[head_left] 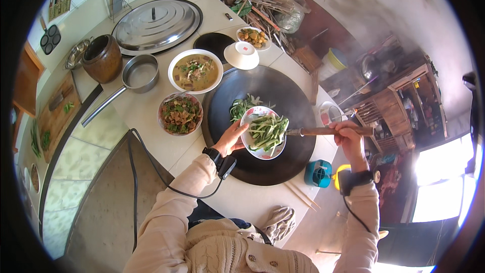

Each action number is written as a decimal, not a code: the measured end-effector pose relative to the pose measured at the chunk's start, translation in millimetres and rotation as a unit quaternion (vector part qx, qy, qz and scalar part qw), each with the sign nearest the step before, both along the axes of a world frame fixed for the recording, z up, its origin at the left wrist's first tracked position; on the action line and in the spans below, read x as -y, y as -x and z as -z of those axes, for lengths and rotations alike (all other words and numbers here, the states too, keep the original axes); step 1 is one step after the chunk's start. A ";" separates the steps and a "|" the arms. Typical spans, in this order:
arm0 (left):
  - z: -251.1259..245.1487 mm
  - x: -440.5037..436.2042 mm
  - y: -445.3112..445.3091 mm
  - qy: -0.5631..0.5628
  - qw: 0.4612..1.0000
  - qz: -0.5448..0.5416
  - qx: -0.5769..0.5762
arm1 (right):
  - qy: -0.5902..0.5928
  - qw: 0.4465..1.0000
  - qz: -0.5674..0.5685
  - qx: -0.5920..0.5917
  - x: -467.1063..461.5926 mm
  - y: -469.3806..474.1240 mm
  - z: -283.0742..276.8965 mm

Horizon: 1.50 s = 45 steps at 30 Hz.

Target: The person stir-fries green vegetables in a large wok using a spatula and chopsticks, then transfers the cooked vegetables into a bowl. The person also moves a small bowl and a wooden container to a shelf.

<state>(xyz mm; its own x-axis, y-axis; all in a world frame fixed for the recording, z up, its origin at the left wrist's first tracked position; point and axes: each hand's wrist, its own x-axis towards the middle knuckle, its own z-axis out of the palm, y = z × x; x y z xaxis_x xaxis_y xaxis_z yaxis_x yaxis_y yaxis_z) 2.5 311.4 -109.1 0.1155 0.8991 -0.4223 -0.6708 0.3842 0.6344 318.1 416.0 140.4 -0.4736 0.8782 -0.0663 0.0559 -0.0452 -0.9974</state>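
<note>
My left hand (230, 137) grips the left rim of a floral-patterned bowl (249, 142) held over a large dark wok (227, 87). Cut green vegetable with pale stalks (269, 131) fills much of the bowl. My right hand (350, 140) is closed around the wooden handle (320, 131) of a cooking tool, whose metal end reaches the bowl's right side; its tip is hidden by the greens. More greens (242, 108) lie in the wok, beyond the bowl. Faint steam hangs over the wok's right side.
Left of the wok stand a bowl of soup (197, 72), a bowl of meat and greens (180, 115) and a metal saucepan (141, 74). An upturned white bowl (241, 56) and a dish of food (254, 38) sit beyond. Chopsticks (301, 195), a cloth (279, 222) and a teal container (318, 173) are nearer.
</note>
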 end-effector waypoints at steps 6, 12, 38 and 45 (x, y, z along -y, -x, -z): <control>6.1 19.2 1.8 -0.021 1.000 -0.001 0.019 | -0.062 0.975 -0.137 0.165 17.5 78.0 -62.5; 9.3 33.7 5.7 -0.045 0.998 -0.013 0.039 | -0.075 0.935 -0.205 0.278 55.9 122.9 -89.6; -7.3 74.6 35.8 -0.052 0.996 -0.061 0.033 | 0.027 0.921 0.350 -0.171 72.6 -49.5 73.0; -15.9 86.6 35.5 -0.039 0.997 -0.062 0.029 | 0.127 0.889 0.337 -0.283 74.7 -50.6 110.4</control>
<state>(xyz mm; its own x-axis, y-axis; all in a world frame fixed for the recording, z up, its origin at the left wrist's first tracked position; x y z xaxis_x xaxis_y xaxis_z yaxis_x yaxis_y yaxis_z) -33.0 224.8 -93.2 0.0230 0.9381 -0.3456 -0.7468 0.2459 0.6179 368.6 341.3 29.9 0.1343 0.9656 -0.2228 -0.5768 -0.1066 -0.8099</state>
